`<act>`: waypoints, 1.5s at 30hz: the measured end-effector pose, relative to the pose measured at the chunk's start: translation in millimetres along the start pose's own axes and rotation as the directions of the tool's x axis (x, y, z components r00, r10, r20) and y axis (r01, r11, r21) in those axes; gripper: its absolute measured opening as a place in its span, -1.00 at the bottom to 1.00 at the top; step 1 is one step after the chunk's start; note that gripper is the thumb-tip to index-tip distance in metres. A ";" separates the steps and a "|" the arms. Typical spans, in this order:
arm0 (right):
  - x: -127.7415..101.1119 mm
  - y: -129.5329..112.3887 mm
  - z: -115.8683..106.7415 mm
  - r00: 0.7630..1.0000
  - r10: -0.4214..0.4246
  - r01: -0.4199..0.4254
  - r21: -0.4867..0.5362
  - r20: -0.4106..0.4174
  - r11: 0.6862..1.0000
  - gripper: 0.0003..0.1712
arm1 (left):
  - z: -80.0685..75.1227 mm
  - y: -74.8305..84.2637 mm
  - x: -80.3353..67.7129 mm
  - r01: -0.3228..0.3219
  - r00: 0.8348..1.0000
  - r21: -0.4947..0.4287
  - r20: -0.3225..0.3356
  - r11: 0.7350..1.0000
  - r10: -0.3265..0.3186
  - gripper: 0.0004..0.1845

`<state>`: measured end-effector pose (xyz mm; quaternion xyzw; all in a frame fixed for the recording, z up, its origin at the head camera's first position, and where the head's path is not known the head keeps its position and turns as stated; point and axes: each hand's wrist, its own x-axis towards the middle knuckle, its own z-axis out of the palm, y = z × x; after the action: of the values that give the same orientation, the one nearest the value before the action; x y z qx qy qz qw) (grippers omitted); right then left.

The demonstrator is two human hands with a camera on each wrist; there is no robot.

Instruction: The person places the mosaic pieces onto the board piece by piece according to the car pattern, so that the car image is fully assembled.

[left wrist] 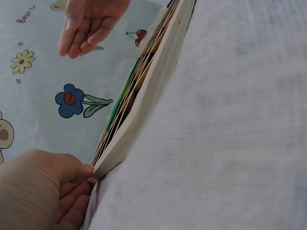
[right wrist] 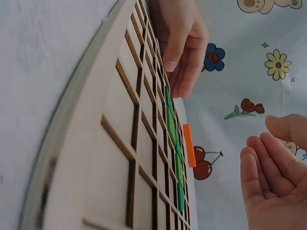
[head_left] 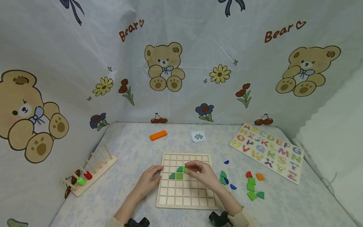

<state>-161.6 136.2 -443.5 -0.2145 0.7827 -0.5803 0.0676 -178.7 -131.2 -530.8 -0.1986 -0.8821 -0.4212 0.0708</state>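
The wooden grid board (head_left: pixel 185 189) lies flat on the table, right under both hands. It has many small square holes. The left hand (head_left: pixel 150 183) rests on the board's left edge, fingers fairly straight, touching the wood. The left wrist view shows that hand (left wrist: pixel 43 191) right at the board's edge (left wrist: pixel 144 96). The right hand (head_left: pixel 199 171) hovers over the upper middle of the board, fingers loose and a little bent. In the right wrist view its palm (right wrist: pixel 273 177) is wide and holds nothing.

Green pieces (head_left: pixel 177 173) sit in the board just between the 2 hands, under the right fingertips. 1 looks like a half circle, the others sit just below it. From the right wrist they show as a thin green line (right wrist: pixel 172 143) along the grid.

The rows near the person look bare. Just right of the right hand lie loose pieces (head_left: pixel 252 186): green, blue, red and orange, close together but apart from the board. There is bare table between the board and those pieces.

Far past the hands lie an orange block (head_left: pixel 158 135) and a small card (head_left: pixel 198 136). Far right is a letter puzzle board (head_left: pixel 269 151). Far left of the left hand stands a wooden peg rack (head_left: pixel 90 173) with a red ring and a green ring.

The table (head_left: pixel 127 151) wears a pale cloth. A bear curtain (head_left: pixel 164 66) hangs all around.
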 end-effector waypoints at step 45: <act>-130.6 91.3 -184.8 0.570 0.344 -0.607 -0.100 -0.747 0.789 -0.37 | 0.4 -3.0 -1.0 -0.021 1.000 0.022 0.016 1.000 0.021 -0.57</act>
<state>-133.3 374.2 -489.2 0.2334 0.8655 -0.4284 -0.1134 -179.0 -132.8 -533.5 -0.2104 -0.8850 -0.4092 0.0707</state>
